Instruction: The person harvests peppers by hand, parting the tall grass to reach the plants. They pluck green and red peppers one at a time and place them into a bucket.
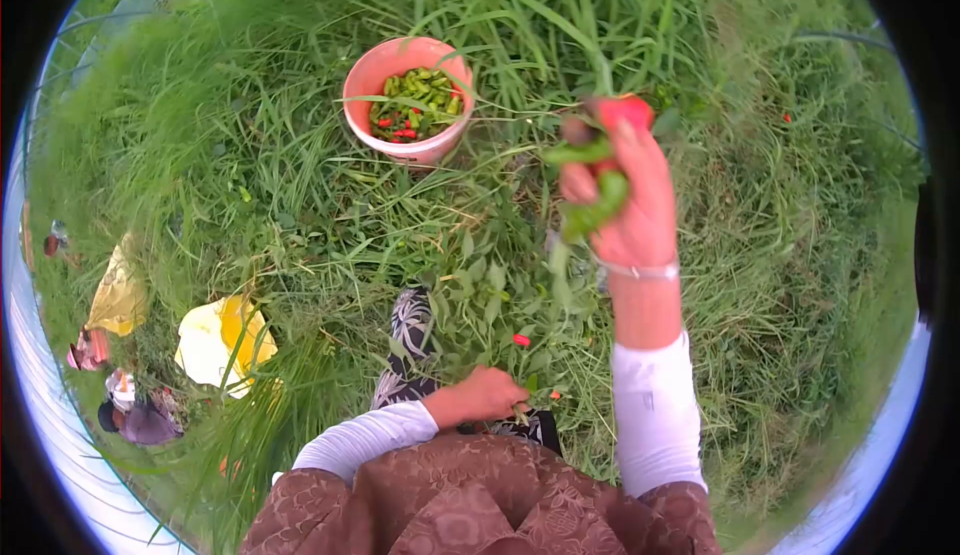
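My right hand [638,200] is raised over the grass at the upper right, its fingers wrapped round several peppers. Green peppers [598,211] and a red pepper [626,112] stick out of the grip, slightly blurred. Low in front of my lap, my left hand [488,393] is closed around a leafy plant stem [522,410], mostly hidden by the fingers. Leafy pepper plants [485,295] stand just ahead of it, with a small red pepper [521,340] among the leaves. Up to the left of my right hand is a pink bucket [408,152], partly filled with green and red peppers [420,100].
Tall grass [540,15] surrounds the bucket. A yellow and white sack [225,343] lies in the grass at the left, with another yellow sack [118,290] beyond it. People [145,415] are at the far left edge. Plastic sheeting on hoops curves along both sides.
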{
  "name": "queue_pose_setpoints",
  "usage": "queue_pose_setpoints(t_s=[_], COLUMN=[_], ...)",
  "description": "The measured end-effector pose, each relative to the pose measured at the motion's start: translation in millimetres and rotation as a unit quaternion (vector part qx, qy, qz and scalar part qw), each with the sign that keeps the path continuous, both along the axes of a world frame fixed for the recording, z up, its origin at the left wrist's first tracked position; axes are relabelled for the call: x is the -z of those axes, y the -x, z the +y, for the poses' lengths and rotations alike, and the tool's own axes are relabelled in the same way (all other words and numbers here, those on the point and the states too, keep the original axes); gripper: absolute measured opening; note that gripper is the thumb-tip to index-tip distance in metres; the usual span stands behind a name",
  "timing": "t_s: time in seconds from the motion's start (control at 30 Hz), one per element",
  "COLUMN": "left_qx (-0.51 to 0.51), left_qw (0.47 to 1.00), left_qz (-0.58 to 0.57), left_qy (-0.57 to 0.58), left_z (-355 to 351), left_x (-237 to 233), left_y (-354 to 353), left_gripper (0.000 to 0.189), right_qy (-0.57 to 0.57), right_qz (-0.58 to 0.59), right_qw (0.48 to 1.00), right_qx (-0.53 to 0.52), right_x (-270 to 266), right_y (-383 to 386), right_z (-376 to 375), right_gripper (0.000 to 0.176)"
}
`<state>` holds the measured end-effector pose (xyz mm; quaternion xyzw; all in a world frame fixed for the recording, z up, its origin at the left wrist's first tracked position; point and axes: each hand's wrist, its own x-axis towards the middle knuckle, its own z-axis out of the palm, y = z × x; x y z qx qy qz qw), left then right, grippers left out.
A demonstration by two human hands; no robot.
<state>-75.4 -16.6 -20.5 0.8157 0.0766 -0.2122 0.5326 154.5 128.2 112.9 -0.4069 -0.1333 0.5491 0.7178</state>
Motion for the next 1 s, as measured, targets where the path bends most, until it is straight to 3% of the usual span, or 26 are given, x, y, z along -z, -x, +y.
queue_pose_setpoints(t_s=[0.03, 0.1, 0.13, 0.17, 0.23, 0.3, 0.33, 0.37, 0.43, 0.5, 0.57, 0.63, 0.73, 0.8, 0.83, 0.9, 1.0], left_qx=[-0.012, -0.047, -0.033, -0.041, -0.053, -0.063, -0.068, -0.068, -0.07, -0.068, 0.01, 0.025, 0.063, 0.103, 0.11, 0.148, 0.194], left_qw=[1.0, 0.998, 0.998, 0.998, 0.996, 0.996, 0.996, 0.996, 0.995, 0.994, 0.999, 0.999, 0.995, 0.991, 0.99, 0.987, 0.98], left_qz=[0.007, -0.025, -0.003, 0.003, -0.059, -0.054, -0.053, -0.064, -0.07, -0.073, 0.018, 0.029, 0.046, 0.06, 0.063, -0.042, -0.043], left_qy=[0.003, 0.035, 0.05, 0.054, 0.043, 0.034, 0.022, 0.013, 0.022, 0.047, 0.024, 0.034, 0.059, 0.054, 0.058, 0.045, 0.002], left_z=[4, 12, 20, 25, 33, 41, 43, 47, 46, 42, 48, 46, 31, 20, 11, -8, -35], left_x=[1, 1, -2, -1, 1, 1, 3, 6, 12, 6, 5, -1, -6, -11, -12, -10, -13], left_y=[2, 4, 1, 1, 3, 2, 3, 4, 5, 3, -4, -6, -8, -13, -11, -7, -11], left_gripper=[0.018, 0.016, 0.013, 0.013, 0.023, 0.022, 0.022, 0.022, 0.022, 0.022, 0.02, 0.017, 0.012, 0.008, 0.008, 0.007, 0.008], right_qy=[0.043, 0.026, 0.098, 0.166, 0.221, 0.2, 0.186, 0.169, 0.178, 0.201, 0.189, 0.301, 0.346, 0.325, 0.331, 0.331, 0.361], right_qz=[-0.033, -0.175, -0.286, -0.393, -0.66, -0.694, -0.67, -0.634, -0.385, -0.37, -0.365, -0.346, -0.323, -0.463, -0.457, -0.564, -0.535], right_qw=[0.998, 0.981, 0.942, 0.88, 0.664, 0.656, 0.685, 0.727, 0.891, 0.887, 0.889, 0.852, 0.838, 0.759, 0.761, 0.621, 0.637], right_qx=[-0.021, -0.081, -0.147, -0.209, -0.273, -0.22, -0.214, -0.203, -0.163, -0.19, -0.203, -0.252, -0.273, -0.322, -0.321, -0.431, -0.421], right_x=[5, 46, 66, 87, 128, 139, 149, 148, 149, 147, 143, 160, 200, 218, 223, 230, 227], right_y=[14, 29, 31, 32, 34, 33, 27, 25, 23, 15, 1, -9, -21, -18, -11, 3, 13], right_z=[35, 103, 132, 159, 201, 204, 205, 197, 163, 112, 76, 19, -63, -107, -124, -152, -192], right_gripper=[0.03, 0.035, 0.038, 0.041, 0.047, 0.042, 0.044, 0.038, 0.031, 0.029, 0.026, 0.024, 0.023, 0.03, 0.03, 0.033, 0.036])
